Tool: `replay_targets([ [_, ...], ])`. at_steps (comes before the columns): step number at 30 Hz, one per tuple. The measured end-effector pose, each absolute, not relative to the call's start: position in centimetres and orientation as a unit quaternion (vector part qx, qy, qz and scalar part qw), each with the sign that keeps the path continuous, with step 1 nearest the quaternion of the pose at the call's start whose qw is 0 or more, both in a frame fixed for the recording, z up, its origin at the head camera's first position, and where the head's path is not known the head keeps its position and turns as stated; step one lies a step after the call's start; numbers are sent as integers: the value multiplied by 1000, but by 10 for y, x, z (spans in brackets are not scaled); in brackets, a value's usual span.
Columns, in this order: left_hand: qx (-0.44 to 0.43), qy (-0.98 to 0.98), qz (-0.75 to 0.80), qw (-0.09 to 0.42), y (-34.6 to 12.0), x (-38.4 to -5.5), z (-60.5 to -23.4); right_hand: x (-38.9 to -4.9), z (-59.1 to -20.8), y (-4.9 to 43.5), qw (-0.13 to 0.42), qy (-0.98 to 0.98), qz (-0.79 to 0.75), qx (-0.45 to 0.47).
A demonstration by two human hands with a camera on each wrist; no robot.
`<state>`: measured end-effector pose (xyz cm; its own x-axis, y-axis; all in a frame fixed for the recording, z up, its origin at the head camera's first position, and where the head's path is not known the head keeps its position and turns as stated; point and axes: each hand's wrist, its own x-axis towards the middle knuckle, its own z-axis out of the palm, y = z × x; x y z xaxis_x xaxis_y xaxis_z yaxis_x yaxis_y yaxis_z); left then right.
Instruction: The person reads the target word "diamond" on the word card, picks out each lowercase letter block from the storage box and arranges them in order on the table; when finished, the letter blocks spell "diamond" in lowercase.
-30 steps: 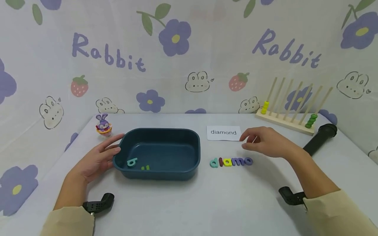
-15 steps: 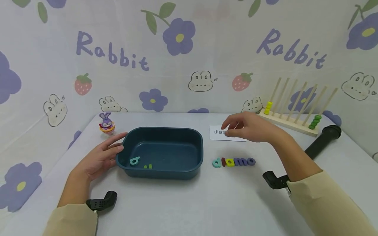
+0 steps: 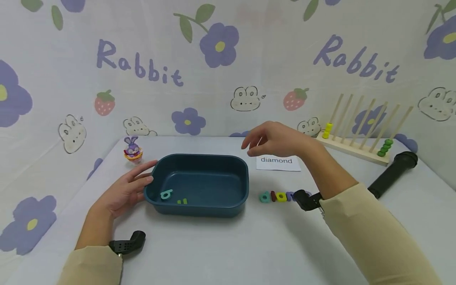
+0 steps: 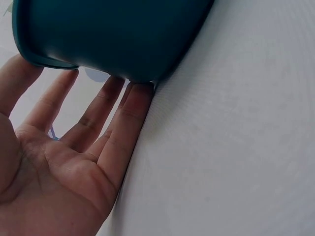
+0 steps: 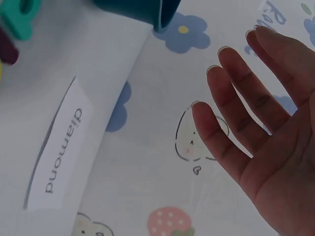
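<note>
Tray [image 3: 199, 211] is best steadied by the left hand [image 3: 121, 194], spread against its end; its rim [image 3: 247, 168] should be cleared by the empty, loosely spread right hand [image 3: 276, 138].

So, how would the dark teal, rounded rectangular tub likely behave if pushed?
The dark teal, rounded rectangular tub would probably slide rather than tip, being low and wide on the flat white tabletop. It seems stiff: its wall shows no dent where the left hand touches it. It may be light for its size, given its thin-looking rim.
</note>
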<state>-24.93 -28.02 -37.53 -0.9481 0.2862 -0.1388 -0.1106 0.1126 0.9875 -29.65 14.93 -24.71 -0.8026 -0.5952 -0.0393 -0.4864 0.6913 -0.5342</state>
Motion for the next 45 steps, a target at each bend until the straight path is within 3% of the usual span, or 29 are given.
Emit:
replay_targets([
  [45,43,735,662,141,-281,-251,-377,-342,-260,8,218,878,-221,-365],
])
